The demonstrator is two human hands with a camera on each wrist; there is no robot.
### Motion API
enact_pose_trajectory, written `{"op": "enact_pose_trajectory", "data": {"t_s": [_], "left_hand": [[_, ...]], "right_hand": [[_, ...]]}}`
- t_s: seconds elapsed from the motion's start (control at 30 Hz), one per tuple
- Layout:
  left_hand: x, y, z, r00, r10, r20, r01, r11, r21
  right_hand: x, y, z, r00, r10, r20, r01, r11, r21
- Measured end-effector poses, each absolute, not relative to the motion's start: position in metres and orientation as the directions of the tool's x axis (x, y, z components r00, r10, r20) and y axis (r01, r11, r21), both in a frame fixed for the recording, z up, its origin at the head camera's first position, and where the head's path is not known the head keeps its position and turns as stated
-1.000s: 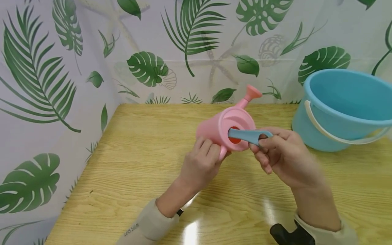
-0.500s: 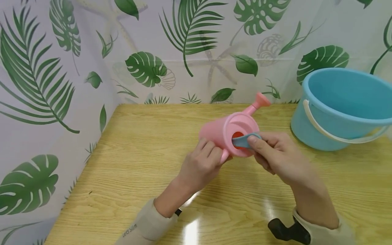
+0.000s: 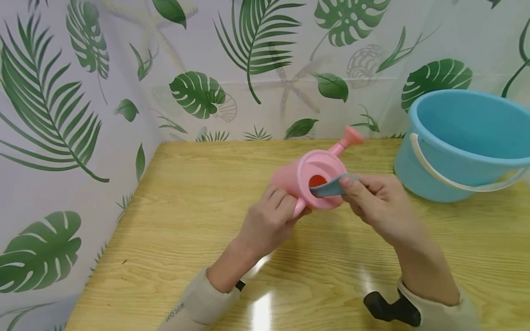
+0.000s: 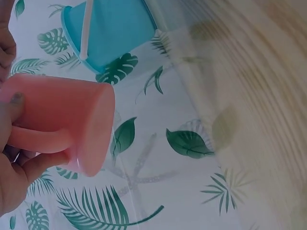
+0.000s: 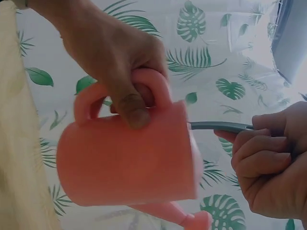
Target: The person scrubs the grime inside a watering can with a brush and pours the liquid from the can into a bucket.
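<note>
A pink watering can is held tilted above the table, its opening toward the right and its spout up and right. The left hand grips its handle; in the right wrist view the thumb of that hand lies over the handle and body. The right hand pinches the end of a blue-grey handle, whose other end goes into the can's opening. Something red shows inside the can. In the right wrist view the blue-grey handle enters the can from the side.
A blue bucket with a white handle stands at the right of the wooden table. Behind the table and along its left hangs a white sheet with green leaves.
The right hand has turned, and its thumb now lies over the handle's end. More of the handle is inside the can than a second ago. The can has shifted slightly, its spout lower and further right.
</note>
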State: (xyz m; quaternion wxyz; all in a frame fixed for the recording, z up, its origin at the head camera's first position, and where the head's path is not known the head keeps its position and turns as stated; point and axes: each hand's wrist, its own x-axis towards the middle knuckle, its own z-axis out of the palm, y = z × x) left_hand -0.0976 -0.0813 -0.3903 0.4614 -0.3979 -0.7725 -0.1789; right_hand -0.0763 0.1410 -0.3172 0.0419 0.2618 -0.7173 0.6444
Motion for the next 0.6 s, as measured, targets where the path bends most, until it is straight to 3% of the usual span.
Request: {"op": "enact_pose_trajectory", "data": {"t_s": [0.13,0.33,0.6], "left_hand": [[-0.0989,-0.0846,-0.3903,-0.264,0.446,0.855,0.778,0.622,-0.085],[-0.0983,-0.084,-0.3883,-0.246,0.437,0.865,0.772,0.628,-0.097],[-0.0957,-0.085,-0.3848,-0.226,0.441,0.869,0.793,0.602,-0.099]], "right_hand": [[-0.0764,0.1506,-0.3189,-0.818,-0.315,0.482,-0.475,-0.102,-0.874],[-0.0799,0.1427,-0.3179,-0.84,-0.354,0.411,-0.442,0.007,-0.897],[-0.0757,0.1468,-0.3154,-0.811,-0.277,0.515,-0.496,-0.139,-0.857]]}}
